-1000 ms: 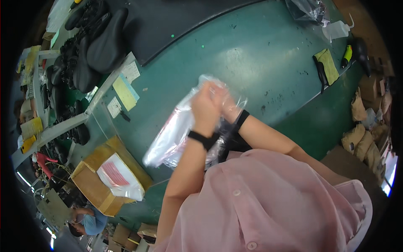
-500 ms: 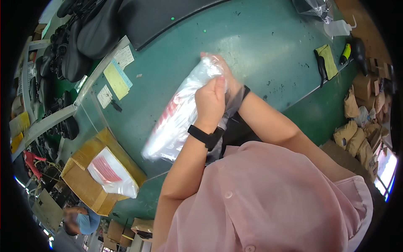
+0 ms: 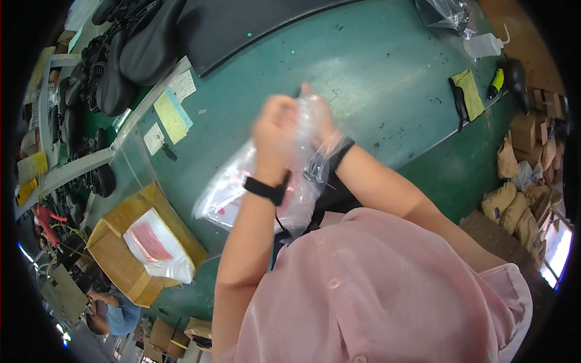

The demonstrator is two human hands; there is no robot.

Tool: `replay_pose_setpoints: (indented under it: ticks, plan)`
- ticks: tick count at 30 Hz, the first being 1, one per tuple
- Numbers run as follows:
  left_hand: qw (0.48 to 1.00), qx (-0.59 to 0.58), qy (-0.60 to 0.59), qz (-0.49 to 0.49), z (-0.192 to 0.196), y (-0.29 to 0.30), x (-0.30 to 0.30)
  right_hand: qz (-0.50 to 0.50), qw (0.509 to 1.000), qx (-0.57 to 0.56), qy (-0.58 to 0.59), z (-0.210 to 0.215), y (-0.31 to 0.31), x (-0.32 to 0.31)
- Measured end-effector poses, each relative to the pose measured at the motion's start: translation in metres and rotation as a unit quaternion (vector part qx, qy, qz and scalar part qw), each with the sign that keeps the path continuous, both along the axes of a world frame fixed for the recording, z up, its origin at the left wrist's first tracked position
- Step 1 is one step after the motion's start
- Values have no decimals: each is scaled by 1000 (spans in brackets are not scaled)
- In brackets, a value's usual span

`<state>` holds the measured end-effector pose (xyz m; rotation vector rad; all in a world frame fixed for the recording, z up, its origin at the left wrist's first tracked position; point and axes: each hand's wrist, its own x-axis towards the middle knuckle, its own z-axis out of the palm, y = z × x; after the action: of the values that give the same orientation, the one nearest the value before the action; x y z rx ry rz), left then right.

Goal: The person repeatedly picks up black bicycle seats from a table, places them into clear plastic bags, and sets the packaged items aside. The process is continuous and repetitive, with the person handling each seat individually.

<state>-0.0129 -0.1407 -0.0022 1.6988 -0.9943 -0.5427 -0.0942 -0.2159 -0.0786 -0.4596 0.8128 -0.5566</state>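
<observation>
Head view, looking down over a pink shirt front (image 3: pixel 375 290) onto a green desk (image 3: pixel 375 66).

Both hands up over the desk, w/ a clear plastic bag (image 3: pixel 266 187) between them. Left hand (image 3: pixel 275 136) is curled shut on the bag's upper part, blurred, black wristband (image 3: pixel 264 189) on the wrist. Right hand (image 3: pixel 318 118) is partly behind the crinkled film, fingers closed on the bag's top edge; dark band (image 3: pixel 342 151) at that wrist. The two hands are just beside each other at the top of the bag. The bag hangs down and to the left from the hands, off the desk surface, w/ red print showing through the lower part. Contents can't be made out.

Rest of desk: black mat (image 3: pixel 242 24) along the far edge, yellow paper slip (image 3: pixel 170 118) and white slips beside a white rail on the left. Far right: yellow cloth (image 3: pixel 469 94) w/ a dark tool beside it, a white squeeze bottle (image 3: pixel 484 43), more clear bags (image 3: pixel 445 12) at the top.

Left of the desk: black bike saddles (image 3: pixel 130 54) stacked. Lower left: open cardboard box (image 3: pixel 124 248) w/ a white bag w/ red print (image 3: pixel 158 245) in it, well apart from the hands. Right edge: brown paper sacks (image 3: pixel 514 206) on the floor. Another person in a blue top (image 3: pixel 121 317) at bottom left.
</observation>
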Motion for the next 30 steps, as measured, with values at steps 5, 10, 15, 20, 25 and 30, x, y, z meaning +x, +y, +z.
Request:
replay_pose_setpoints:
  ticks: [5,10,15,20,25,30]
  plan:
    - [990,116,32,71,0,-14,-4,18,991,-134,-22,18,9,11]
    - [996,10,-64,53,-14,-8,-29,117,992,-35,23,42,10,-6]
    - [977,157,27,139,-15,-20,10,154,988,6,-15,35,17,-5]
    - [985,161,38,56,-14,-3,-28,85,982,77,-152,-10,18,-8]
    - [964,261,-56,1,-37,2,71,172,981,87,3,63,39,9]
    - [942,232,-229,-78,43,3,138,223,956,-164,98,16,9,0]
